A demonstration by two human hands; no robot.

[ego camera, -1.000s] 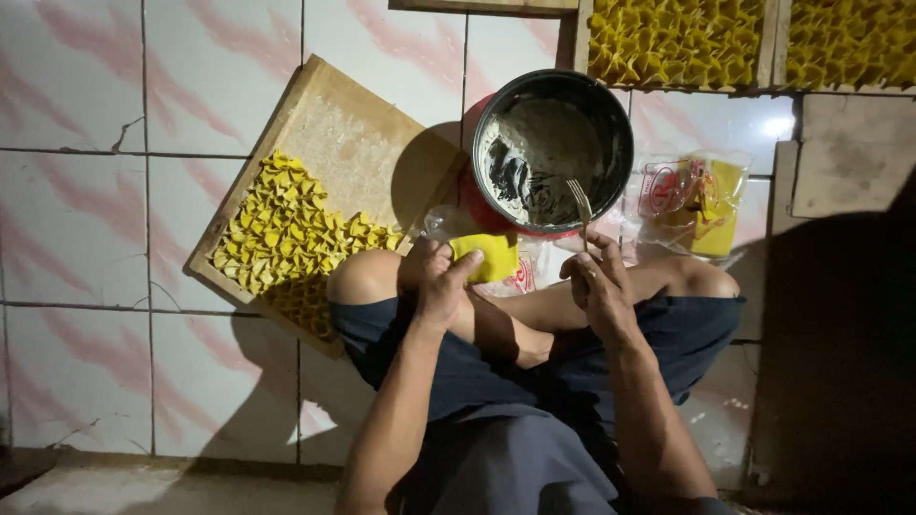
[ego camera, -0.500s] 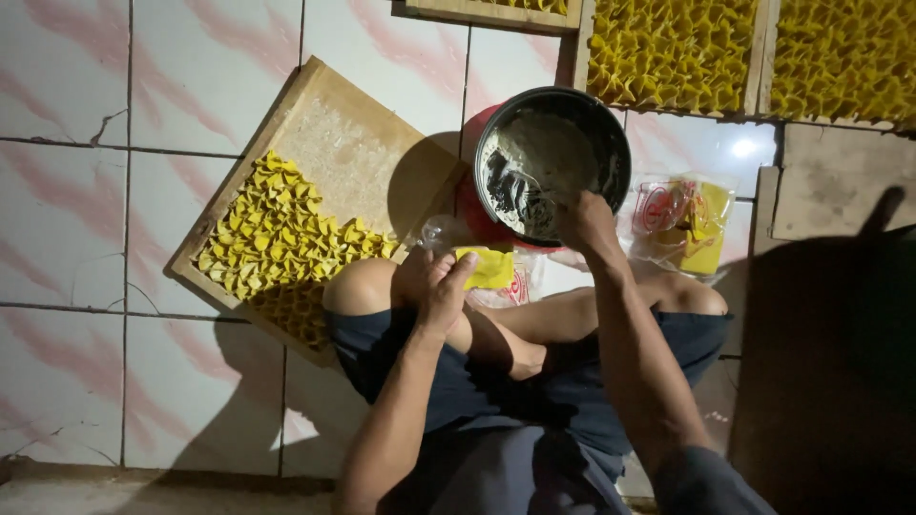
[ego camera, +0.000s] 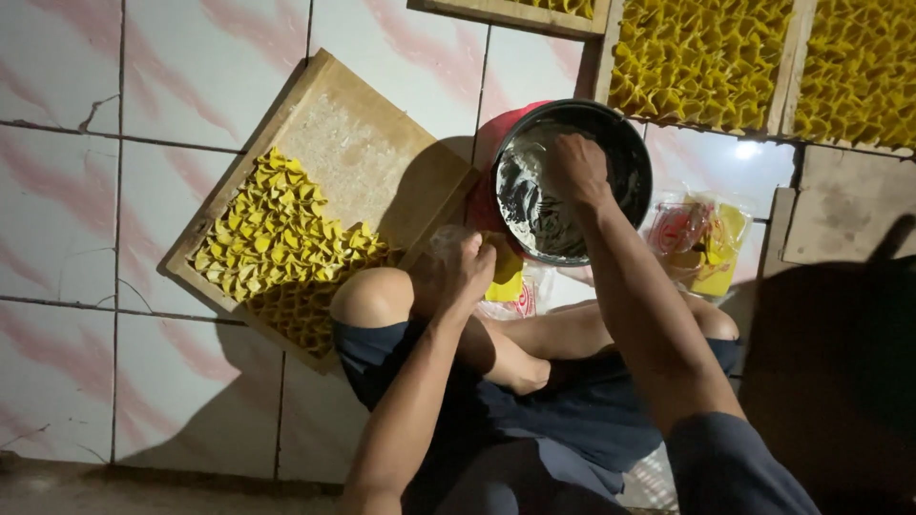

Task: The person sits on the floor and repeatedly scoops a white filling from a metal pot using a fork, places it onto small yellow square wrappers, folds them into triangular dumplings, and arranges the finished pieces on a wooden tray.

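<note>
R hand (ego camera: 572, 168) is inside the bowl (ego camera: 632, 153), fingers curled in a loose fist over grey paste; can't tell what it grips, if anything. Bowl sits on a red lid (ego camera: 496, 143), up and fwd of L hand. L hand (ego camera: 469, 270) is near the knee, fingers pinched narrow on a yellow paper (ego camera: 506, 281), which lies just below the bowl's near rim, between both hands. Under that paper is a clear packet (ego camera: 520, 303) w/ red print, flat, just right of L hand. Right of R forearm: clear plastic bag (ego camera: 701, 243), crumpled, w/ red and yellow contents. Left of L hand: wood tray (ego camera: 367, 143), tilted diagonal, part filled w/ folded yellow cups (ego camera: 272, 234). Beyond R hand: more trays (ego camera: 706, 57) packed w/ same yellow cups.
</note>
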